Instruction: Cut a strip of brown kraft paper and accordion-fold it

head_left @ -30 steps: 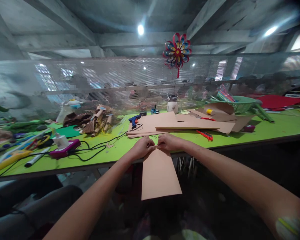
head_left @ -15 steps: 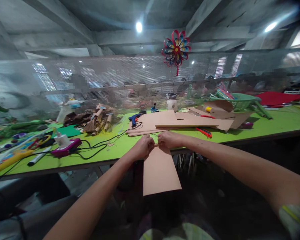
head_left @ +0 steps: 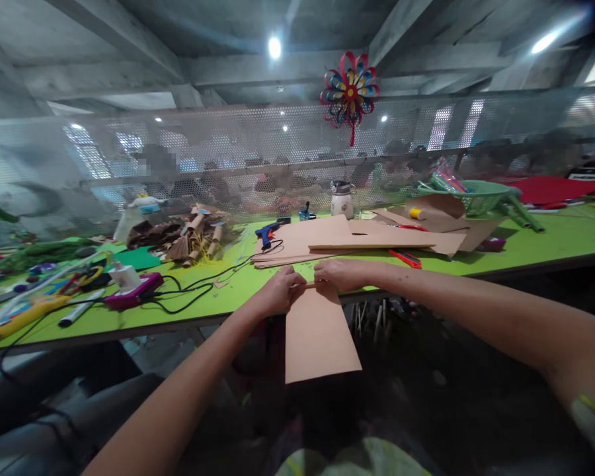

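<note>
Pinching tan rectangular paper sheet (head_left: 321,337) in left hand (head_left: 280,289) and right hand (head_left: 341,274), mostly below both. Could skew or crease from uneven grip; cannot judge pressure.

A glue gun (head_left: 266,235) and brown sheets (head_left: 310,235), back from the near edge of the table (head_left: 245,287), showed a craft workshop.

The person's left hand (head_left: 281,289) and right hand (head_left: 341,274) pinch the upper edge of a brown paper sheet (head_left: 320,338), which extends down past the near edge of the green table (head_left: 555,239), where a blue glue gun (head_left: 266,235), a paper stack (head_left: 315,233), an orange cutter (head_left: 405,258) and a purple power strip (head_left: 135,295) lie.
</note>
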Demonstrator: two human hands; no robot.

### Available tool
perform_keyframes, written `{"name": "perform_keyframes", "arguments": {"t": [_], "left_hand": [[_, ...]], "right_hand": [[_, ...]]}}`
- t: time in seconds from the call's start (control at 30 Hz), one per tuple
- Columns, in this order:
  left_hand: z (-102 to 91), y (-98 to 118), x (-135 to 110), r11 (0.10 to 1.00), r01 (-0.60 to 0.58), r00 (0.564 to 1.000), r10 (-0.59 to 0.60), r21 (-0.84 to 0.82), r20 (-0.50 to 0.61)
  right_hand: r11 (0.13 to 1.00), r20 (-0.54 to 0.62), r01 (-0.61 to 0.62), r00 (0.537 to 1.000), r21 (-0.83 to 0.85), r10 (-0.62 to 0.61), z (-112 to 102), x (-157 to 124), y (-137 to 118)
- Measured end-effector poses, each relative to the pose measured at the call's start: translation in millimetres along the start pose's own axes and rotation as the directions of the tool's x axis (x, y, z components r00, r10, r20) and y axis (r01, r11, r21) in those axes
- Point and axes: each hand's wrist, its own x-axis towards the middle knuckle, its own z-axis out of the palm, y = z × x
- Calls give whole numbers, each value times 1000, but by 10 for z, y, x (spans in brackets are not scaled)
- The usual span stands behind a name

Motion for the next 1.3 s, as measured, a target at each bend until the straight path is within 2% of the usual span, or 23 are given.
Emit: {"name": "perform_keyframes", "arguments": {"t": [0.23, 0.37, 0.47, 0.57, 0.73, 0.9, 1.13, 1.3], "left_hand": [[-30, 81, -19, 997, -40, 999, 41, 64, -24], [-39, 130, -18, 988, -74, 997, 78, 134, -26], [-39, 148, -20, 980, -82, 996, 88, 183, -28], [-50, 151, -31, 971, -84, 996, 89, 223, -13], [-62, 163, -60, 963, -65, 997, 74, 260, -22], [-66, 183, -100, 957, -43, 997, 61, 286, -54], [-134, 185, -204, 943, -69, 997, 72, 326, 2], [-148, 180, -189, 933, -98, 995, 80, 345, 67]], "right_hand": [[999, -83, 29, 996, 35, -26, 119, -233, 168], [988, -86, -129, 987, 84, 136, 148, -388, 229], [970, -206, -205, 952, 130, 228, 114, -410, 169], [978, -299, -143, 936, 154, 184, 78, -305, 46], [987, -170, -156, 974, -32, 149, 146, -116, -87], [969, -175, -148, 978, -196, 114, 217, -173, -170], [953, -103, -144, 987, -268, 120, 168, -188, -306], [947, -112, -124, 989, -296, 94, 199, -191, -322]]}}
